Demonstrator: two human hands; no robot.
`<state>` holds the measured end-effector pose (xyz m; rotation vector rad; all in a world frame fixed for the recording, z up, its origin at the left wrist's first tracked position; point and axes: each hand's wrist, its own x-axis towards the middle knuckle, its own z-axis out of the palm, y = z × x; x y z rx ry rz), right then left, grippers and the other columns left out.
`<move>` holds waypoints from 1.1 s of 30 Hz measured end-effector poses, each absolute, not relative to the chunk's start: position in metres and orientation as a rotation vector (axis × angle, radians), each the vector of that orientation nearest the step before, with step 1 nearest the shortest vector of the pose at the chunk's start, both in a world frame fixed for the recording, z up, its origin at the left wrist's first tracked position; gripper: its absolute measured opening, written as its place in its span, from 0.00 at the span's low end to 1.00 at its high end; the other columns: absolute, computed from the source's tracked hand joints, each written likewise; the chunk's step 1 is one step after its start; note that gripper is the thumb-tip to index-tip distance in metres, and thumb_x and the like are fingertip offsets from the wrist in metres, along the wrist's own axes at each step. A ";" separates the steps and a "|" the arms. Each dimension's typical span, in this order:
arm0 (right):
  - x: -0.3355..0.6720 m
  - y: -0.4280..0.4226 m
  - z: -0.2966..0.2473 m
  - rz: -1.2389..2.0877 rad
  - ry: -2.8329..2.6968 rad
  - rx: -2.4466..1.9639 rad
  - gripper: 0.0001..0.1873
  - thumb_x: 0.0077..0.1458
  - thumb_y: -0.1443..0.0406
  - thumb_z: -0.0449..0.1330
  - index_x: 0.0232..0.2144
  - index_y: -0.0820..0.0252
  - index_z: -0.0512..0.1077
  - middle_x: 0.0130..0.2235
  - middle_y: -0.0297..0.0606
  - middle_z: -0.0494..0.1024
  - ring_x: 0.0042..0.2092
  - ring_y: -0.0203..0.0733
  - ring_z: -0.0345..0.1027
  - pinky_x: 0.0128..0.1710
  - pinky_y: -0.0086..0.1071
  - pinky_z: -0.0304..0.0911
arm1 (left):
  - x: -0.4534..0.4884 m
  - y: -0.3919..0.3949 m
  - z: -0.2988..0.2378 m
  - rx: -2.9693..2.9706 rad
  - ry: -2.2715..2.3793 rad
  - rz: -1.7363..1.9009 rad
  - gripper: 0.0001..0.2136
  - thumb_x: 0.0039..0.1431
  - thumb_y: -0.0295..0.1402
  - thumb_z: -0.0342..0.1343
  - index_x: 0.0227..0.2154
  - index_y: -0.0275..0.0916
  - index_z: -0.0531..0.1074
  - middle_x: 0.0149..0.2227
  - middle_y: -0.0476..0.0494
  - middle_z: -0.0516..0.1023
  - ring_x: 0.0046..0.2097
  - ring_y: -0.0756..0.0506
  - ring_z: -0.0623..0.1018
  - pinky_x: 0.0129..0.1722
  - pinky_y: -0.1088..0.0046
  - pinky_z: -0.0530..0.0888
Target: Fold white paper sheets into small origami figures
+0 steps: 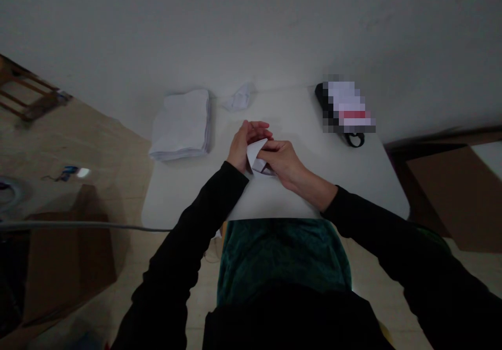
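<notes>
A small folded piece of white paper (257, 150) stands over the table between my two hands, with a pocket-like opening facing me. My left hand (238, 145) is curved around its left and far sides, the fingers reaching behind it and partly hidden. From the right, my right hand (288, 162) grips the paper, its thumb and fingers reaching into the fold. Just beyond my hands, near the wall, lies another folded white paper piece (240, 99). A thick stack of white paper (182, 122) sits on the table to the left.
The white table (345, 182) stands against a grey wall. A black item with a strap loop (356, 139), partly blurred out, lies at its back right. Cardboard boxes (70, 256) are on the floor at both sides. A grey cable (129, 227) runs by the left edge.
</notes>
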<state>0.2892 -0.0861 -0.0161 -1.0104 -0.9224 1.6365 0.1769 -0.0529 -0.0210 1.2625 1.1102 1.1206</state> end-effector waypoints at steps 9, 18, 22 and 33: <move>0.295 -0.082 -0.015 1.073 -1.632 -0.934 0.07 0.41 0.74 0.59 0.16 0.61 0.70 0.24 0.31 0.71 0.28 0.33 0.62 0.30 0.30 0.57 | 0.181 -0.063 -0.013 1.275 1.032 1.141 0.39 0.62 0.64 0.23 0.41 0.40 0.73 0.38 0.40 0.79 0.45 0.41 0.81 0.40 0.64 0.78; 0.302 -0.075 -0.011 1.461 -1.552 -1.018 0.06 0.43 0.73 0.62 0.19 0.62 0.76 0.21 0.31 0.73 0.25 0.33 0.63 0.28 0.30 0.57 | 0.194 -0.068 -0.013 1.109 1.025 1.370 0.36 0.65 0.61 0.30 0.25 0.40 0.73 0.27 0.43 0.75 0.34 0.46 0.77 0.37 0.67 0.75; 0.298 -0.075 -0.013 1.382 -1.521 -0.987 0.08 0.43 0.74 0.59 0.17 0.61 0.71 0.20 0.29 0.69 0.25 0.32 0.59 0.26 0.30 0.54 | 0.199 -0.074 -0.011 1.201 1.040 1.462 0.34 0.66 0.60 0.33 0.24 0.40 0.72 0.27 0.45 0.74 0.34 0.47 0.75 0.37 0.69 0.73; 0.291 -0.094 -0.013 0.469 -1.858 -0.934 0.13 0.48 0.72 0.65 0.17 0.59 0.68 0.36 0.39 0.66 0.44 0.47 0.57 0.47 0.47 0.59 | 0.185 -0.074 -0.001 0.854 0.663 1.439 0.34 0.68 0.54 0.27 0.31 0.38 0.74 0.30 0.43 0.71 0.34 0.47 0.74 0.39 0.67 0.74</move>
